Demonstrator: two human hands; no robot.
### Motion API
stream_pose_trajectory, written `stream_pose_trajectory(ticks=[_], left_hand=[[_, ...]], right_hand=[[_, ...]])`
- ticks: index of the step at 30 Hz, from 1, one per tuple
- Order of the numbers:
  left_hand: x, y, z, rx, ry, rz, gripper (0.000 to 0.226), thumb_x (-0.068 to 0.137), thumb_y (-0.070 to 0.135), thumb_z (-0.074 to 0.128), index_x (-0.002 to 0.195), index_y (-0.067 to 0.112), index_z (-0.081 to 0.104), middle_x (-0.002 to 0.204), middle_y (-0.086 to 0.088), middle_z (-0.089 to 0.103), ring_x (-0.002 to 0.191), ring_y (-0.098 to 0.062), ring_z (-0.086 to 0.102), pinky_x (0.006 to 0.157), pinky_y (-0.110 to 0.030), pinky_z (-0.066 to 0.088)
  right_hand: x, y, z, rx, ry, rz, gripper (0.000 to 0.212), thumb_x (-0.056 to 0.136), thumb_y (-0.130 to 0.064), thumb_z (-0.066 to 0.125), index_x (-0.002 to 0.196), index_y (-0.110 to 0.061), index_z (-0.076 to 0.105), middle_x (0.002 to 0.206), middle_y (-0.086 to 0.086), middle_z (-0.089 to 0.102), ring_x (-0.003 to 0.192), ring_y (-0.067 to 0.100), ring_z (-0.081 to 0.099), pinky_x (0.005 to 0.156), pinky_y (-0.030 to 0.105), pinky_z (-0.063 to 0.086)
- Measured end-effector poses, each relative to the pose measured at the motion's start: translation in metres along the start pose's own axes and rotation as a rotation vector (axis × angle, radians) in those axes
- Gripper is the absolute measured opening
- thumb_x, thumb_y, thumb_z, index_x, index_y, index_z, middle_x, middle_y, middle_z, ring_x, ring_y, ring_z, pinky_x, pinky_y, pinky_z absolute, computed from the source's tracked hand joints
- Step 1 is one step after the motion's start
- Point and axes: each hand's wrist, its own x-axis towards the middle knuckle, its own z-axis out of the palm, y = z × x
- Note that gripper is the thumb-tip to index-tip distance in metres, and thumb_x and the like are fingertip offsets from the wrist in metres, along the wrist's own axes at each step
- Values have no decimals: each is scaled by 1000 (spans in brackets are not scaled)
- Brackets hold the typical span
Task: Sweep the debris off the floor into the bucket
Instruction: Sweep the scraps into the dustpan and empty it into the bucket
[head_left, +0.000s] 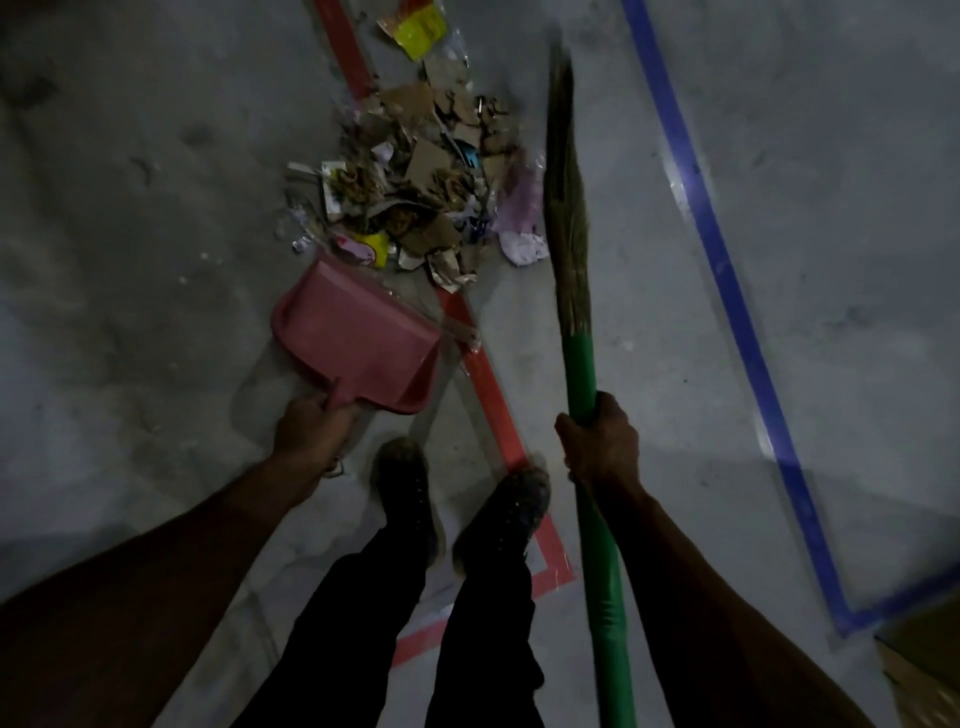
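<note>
A heap of debris (415, 192), made of cardboard scraps, paper and plastic wrappers, lies on the grey floor ahead of my feet. My left hand (311, 428) grips the handle of a pink dustpan (358, 338), whose open mouth points at the near edge of the heap. My right hand (600, 441) grips the green handle of a broom (569, 208). The brown bristles reach along the right side of the heap. No bucket is in view.
Red tape (488, 384) runs across the floor under the heap and turns a corner by my shoes (462, 504). Blue tape (727, 270) runs down the right side. A cardboard box corner (924, 670) shows at the bottom right.
</note>
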Motion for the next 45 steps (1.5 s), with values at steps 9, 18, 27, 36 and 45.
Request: stream_pose_trajectory(ticks=[9, 18, 27, 36, 45], left_hand=[[-14, 15, 4, -85, -28, -105, 21, 87, 22, 64, 70, 11, 59, 56, -6, 55, 39, -18, 45, 41, -19, 36], [-18, 16, 37, -216, -62, -297, 20, 82, 22, 64, 67, 13, 56, 57, -6, 56, 42, -16, 46, 43, -20, 36], [-34, -5, 123, -362, 120, -377, 5, 85, 11, 66, 80, 12, 65, 61, -11, 60, 51, -22, 55, 44, -23, 42], [-51, -18, 198, -585, 32, -675, 24, 88, 22, 66, 74, 2, 64, 41, -2, 55, 28, -12, 41, 34, -13, 28], [-53, -82, 244, -674, 15, -639, 20, 78, 21, 75, 76, 2, 66, 53, -7, 63, 34, -14, 47, 37, -19, 33]], right_hand=[[26, -56, -40, -153, -15, -215, 50, 92, -35, 60, 135, -22, 38, 103, 13, 66, 84, 36, 66, 75, 49, 57], [126, -112, -52, -409, -245, -207, 32, 71, -23, 69, 99, -13, 57, 93, 16, 67, 82, 34, 66, 77, 48, 58], [217, -129, -28, -621, -347, -482, 46, 84, -54, 61, 118, -25, 54, 113, 10, 65, 102, 33, 63, 75, 30, 41], [238, -116, -25, -686, -361, -463, 40, 86, -37, 66, 112, -8, 62, 108, 17, 68, 102, 37, 65, 90, 44, 53], [258, -75, -30, -508, -348, -442, 35, 81, -22, 68, 106, -8, 50, 107, 24, 64, 96, 42, 65, 85, 56, 53]])
